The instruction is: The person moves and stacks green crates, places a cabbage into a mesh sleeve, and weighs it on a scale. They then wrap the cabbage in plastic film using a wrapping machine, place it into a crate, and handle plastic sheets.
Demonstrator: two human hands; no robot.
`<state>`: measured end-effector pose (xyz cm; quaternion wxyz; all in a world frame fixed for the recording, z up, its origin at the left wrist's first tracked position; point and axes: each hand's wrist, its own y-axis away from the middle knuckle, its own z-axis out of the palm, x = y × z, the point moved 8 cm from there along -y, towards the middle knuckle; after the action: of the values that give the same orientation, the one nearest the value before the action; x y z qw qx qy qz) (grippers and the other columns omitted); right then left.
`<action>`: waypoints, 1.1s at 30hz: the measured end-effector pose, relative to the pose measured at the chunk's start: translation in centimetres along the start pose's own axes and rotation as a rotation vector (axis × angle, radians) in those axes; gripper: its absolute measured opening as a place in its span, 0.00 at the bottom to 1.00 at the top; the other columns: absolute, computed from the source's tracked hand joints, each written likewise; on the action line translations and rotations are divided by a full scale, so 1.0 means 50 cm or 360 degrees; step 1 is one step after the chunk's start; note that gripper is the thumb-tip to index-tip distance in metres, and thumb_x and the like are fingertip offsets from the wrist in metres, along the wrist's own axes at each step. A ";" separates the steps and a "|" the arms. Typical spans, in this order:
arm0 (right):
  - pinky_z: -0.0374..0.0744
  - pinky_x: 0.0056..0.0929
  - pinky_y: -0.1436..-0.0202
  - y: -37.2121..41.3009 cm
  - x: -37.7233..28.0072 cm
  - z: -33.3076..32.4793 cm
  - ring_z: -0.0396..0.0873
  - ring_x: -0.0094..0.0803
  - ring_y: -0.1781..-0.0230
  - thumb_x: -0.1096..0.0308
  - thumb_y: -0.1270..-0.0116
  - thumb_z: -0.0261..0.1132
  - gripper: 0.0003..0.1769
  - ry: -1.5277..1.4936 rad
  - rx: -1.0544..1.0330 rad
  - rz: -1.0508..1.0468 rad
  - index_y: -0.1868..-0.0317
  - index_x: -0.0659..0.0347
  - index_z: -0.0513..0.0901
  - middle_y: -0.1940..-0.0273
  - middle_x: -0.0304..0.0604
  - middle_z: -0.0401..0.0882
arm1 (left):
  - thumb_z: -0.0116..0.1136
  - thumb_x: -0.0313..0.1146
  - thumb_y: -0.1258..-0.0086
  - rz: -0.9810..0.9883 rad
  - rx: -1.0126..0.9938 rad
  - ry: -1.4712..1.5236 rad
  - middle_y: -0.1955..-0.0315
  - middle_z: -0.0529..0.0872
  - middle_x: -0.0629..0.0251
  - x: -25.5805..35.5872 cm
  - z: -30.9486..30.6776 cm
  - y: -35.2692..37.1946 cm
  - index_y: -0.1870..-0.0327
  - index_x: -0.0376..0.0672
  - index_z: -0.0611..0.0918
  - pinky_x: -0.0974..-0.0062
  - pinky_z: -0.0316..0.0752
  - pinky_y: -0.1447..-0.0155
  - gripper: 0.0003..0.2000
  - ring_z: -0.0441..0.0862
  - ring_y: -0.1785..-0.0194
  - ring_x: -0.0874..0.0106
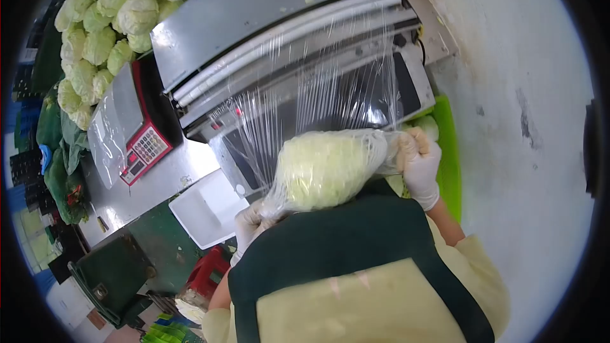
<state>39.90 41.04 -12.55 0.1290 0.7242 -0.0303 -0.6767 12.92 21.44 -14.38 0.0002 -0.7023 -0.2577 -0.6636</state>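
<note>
A pale green cabbage (324, 168) is wrapped in clear plastic film (318, 89), which stretches up from it to the wrapping machine (286, 44). My left hand (251, 222), in a white glove, grips the gathered film at the cabbage's lower left end. At the right end my gloved right hand (419, 162) has its fingers closed on the bunched film. The film between the cabbage and the machine's roller (286, 47) is taut and wrinkled.
Many cabbages (136, 13) are piled at the upper left. A red scale (149, 146) stands beside the machine. Below it is a white tray (206, 209). A green basket (450, 159) holding cabbage stands at the right, along the pale wall (515, 89).
</note>
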 end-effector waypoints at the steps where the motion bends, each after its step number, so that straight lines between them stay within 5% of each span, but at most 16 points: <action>1: 0.58 0.17 0.82 0.016 0.007 -0.011 0.59 0.12 0.87 0.67 0.27 0.62 0.11 0.0066 0.0040 0.0052 0.68 0.64 0.80 0.85 0.27 0.67 | 0.64 0.37 0.30 -0.0281 0.0089 0.0267 0.72 0.86 0.69 -0.025 -0.004 0.025 0.66 0.38 0.85 0.80 0.74 0.65 0.11 0.79 0.69 0.82; 5: 0.57 0.18 0.82 0.038 0.026 -0.075 0.59 0.12 0.86 0.64 0.28 0.63 0.13 0.0324 0.0108 0.0244 0.69 0.64 0.80 0.83 0.28 0.69 | 0.59 0.39 0.26 -0.0524 0.0191 0.0842 0.77 0.84 0.67 -0.050 0.027 0.050 0.67 0.37 0.80 0.82 0.73 0.68 0.14 0.78 0.75 0.79; 10: 0.58 0.22 0.82 -0.050 0.141 -0.081 0.60 0.15 0.85 0.63 0.31 0.66 0.13 0.0260 0.0057 0.0441 0.71 0.63 0.80 0.84 0.32 0.68 | 0.52 0.40 0.22 -0.0443 0.0300 0.1023 0.81 0.80 0.69 -0.156 0.034 0.002 0.65 0.37 0.79 0.83 0.70 0.74 0.14 0.76 0.79 0.80; 13: 0.65 0.28 0.81 -0.080 0.136 -0.054 0.66 0.26 0.87 0.64 0.34 0.69 0.12 0.0968 0.0173 -0.0342 0.73 0.60 0.79 0.85 0.41 0.68 | 0.53 0.40 0.23 -0.0362 0.0748 0.0492 0.80 0.80 0.70 -0.125 0.013 -0.038 0.65 0.38 0.81 0.83 0.69 0.74 0.14 0.77 0.78 0.81; 14: 0.68 0.32 0.80 -0.070 0.110 -0.035 0.70 0.32 0.87 0.65 0.36 0.70 0.12 0.1236 0.0258 -0.0521 0.74 0.59 0.79 0.85 0.45 0.68 | 0.58 0.37 0.26 0.0128 0.0950 -0.0005 0.78 0.82 0.69 -0.077 -0.011 -0.056 0.65 0.41 0.82 0.79 0.70 0.74 0.09 0.78 0.78 0.76; 17: 0.71 0.34 0.78 -0.069 0.021 0.017 0.74 0.38 0.84 0.63 0.38 0.71 0.12 0.1479 0.0243 -0.1004 0.75 0.57 0.78 0.84 0.44 0.72 | 0.60 0.32 0.30 0.0728 0.0950 -0.1445 0.75 0.84 0.62 0.036 0.043 -0.099 0.65 0.40 0.84 0.74 0.73 0.69 0.06 0.79 0.75 0.67; 20: 0.72 0.34 0.79 -0.085 0.018 0.093 0.76 0.37 0.83 0.62 0.39 0.71 0.12 0.1472 0.0096 -0.1184 0.74 0.54 0.78 0.83 0.42 0.73 | 0.63 0.34 0.38 0.0885 0.0835 -0.1418 0.76 0.82 0.66 0.055 0.095 -0.145 0.67 0.47 0.82 0.70 0.73 0.70 0.04 0.79 0.75 0.64; 24: 0.72 0.31 0.79 -0.084 0.004 0.142 0.75 0.36 0.83 0.63 0.38 0.70 0.11 0.1342 -0.0062 -0.1222 0.72 0.56 0.78 0.82 0.43 0.74 | 0.64 0.33 0.45 0.0683 0.0600 -0.1042 0.73 0.82 0.69 0.008 0.109 -0.197 0.67 0.49 0.81 0.71 0.74 0.69 0.06 0.81 0.71 0.66; 27: 0.73 0.27 0.77 -0.089 0.017 0.164 0.73 0.29 0.84 0.64 0.36 0.69 0.10 0.0583 -0.0352 -0.0819 0.69 0.60 0.80 0.83 0.42 0.73 | 0.65 0.28 0.43 0.0729 0.0412 -0.0371 0.73 0.81 0.67 0.011 0.117 -0.216 0.67 0.44 0.80 0.75 0.73 0.67 0.06 0.80 0.70 0.71; 28: 0.75 0.23 0.70 -0.085 0.052 0.177 0.75 0.20 0.76 0.64 0.32 0.66 0.09 0.0165 -0.0589 -0.0309 0.61 0.62 0.81 0.77 0.39 0.77 | 0.65 0.27 0.42 0.0801 0.0418 -0.0352 0.73 0.80 0.67 0.055 0.118 -0.209 0.68 0.43 0.79 0.75 0.72 0.66 0.06 0.79 0.70 0.72; 31: 0.77 0.23 0.63 -0.059 0.062 0.242 0.76 0.15 0.65 0.64 0.29 0.63 0.08 -0.0747 -0.1044 0.0432 0.57 0.60 0.79 0.66 0.35 0.80 | 0.68 0.25 0.40 0.0874 0.0337 0.0215 0.70 0.75 0.70 0.069 0.107 -0.212 0.60 0.41 0.77 0.77 0.69 0.63 0.11 0.71 0.70 0.77; 32: 0.78 0.26 0.51 -0.025 0.062 0.266 0.79 0.21 0.52 0.60 0.26 0.59 0.14 -0.1067 -0.1452 0.0585 0.47 0.58 0.78 0.51 0.38 0.80 | 0.68 0.25 0.40 0.0961 0.0390 0.0349 0.69 0.74 0.71 0.097 0.115 -0.211 0.57 0.41 0.76 0.77 0.69 0.63 0.14 0.70 0.70 0.78; 33: 0.78 0.28 0.48 -0.003 0.082 0.268 0.79 0.25 0.50 0.57 0.25 0.57 0.16 -0.1308 -0.1483 0.0923 0.45 0.58 0.77 0.49 0.39 0.80 | 0.69 0.25 0.41 0.1054 0.0442 0.0492 0.68 0.73 0.72 0.116 0.116 -0.213 0.55 0.41 0.76 0.77 0.69 0.63 0.16 0.69 0.70 0.78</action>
<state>26.97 38.35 -17.24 0.5812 0.2402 0.0248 -0.7771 14.38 34.74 -13.32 0.3482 -0.6325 -0.1014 -0.6844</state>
